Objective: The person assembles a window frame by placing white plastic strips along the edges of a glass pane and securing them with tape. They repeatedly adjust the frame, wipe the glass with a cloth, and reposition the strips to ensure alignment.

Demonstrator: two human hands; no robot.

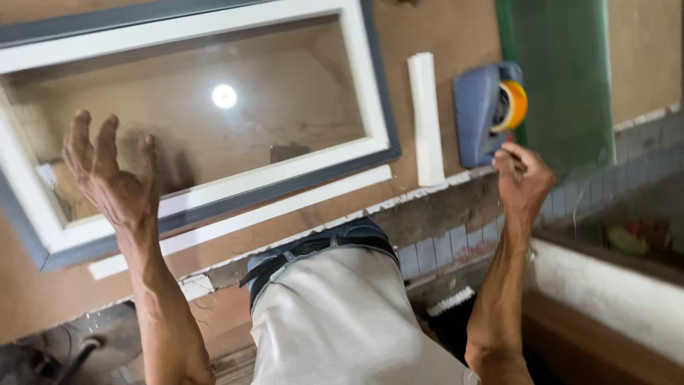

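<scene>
A glazed frame (370, 85) with a white inner edge and grey outer edge lies flat on a brown wooden bench (442, 28). My left hand (110, 175) hovers over its lower left corner, fingers spread, holding nothing. My right hand (521, 178) is curled into a loose fist at the bench's tiled edge, just below a blue tape dispenser (481, 114) carrying an orange-yellow roll (514, 105). Whether the fist holds anything I cannot tell. A long white strip (242, 221) runs along the frame's near side, and a short white strip (426, 117) lies between frame and dispenser.
A green glass sheet (563, 78) lies on the bench to the right of the dispenser. The bench edge is faced with grey-blue tiles (456, 239). My white shirt and belted jeans (335, 299) fill the lower middle. A white-edged trough (605, 285) sits at the lower right.
</scene>
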